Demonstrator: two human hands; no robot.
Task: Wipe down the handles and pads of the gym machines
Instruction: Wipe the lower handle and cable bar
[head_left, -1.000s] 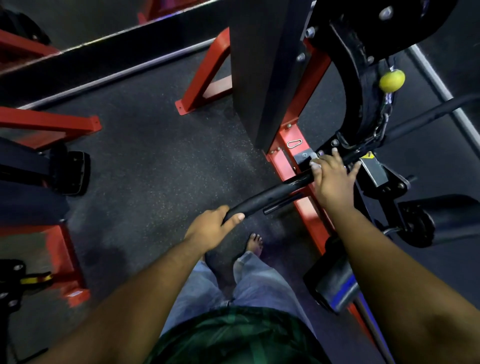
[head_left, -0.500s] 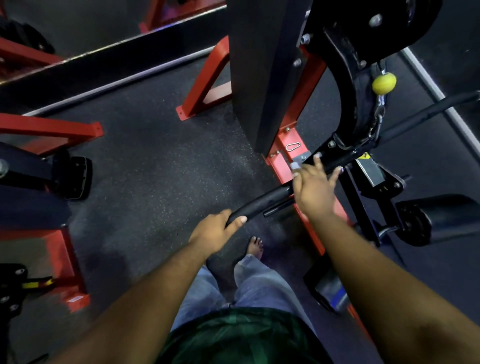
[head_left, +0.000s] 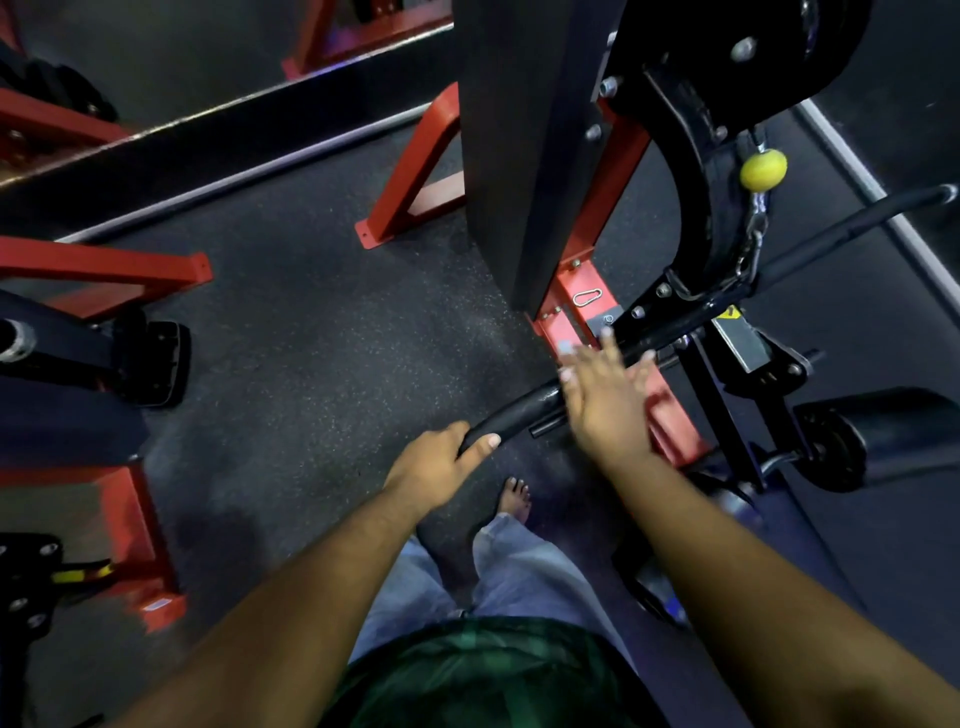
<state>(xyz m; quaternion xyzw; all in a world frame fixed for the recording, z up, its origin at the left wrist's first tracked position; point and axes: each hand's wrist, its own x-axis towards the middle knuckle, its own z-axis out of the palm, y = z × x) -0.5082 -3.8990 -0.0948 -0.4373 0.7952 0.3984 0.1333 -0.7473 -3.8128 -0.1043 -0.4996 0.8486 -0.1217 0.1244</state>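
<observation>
1. The left hand grips the near end of the black bar, fingers curled round it.
2. The right hand lies on the bar farther along, blurred, fingers spread nearly straight; whether a cloth is under it cannot be told.
3. The bar runs across the red frame, below a yellow ball.
4. A black roller pad sits to the right, above the dark floor.

**Right hand slides down the bar**

The right hand has travelled along the black bar from beside the yellow-tagged bracket toward the left hand. Its fingers, curled over the bar a second ago, now lie spread and motion-blurred across it, a pale scrap beneath the fingertips.
</observation>
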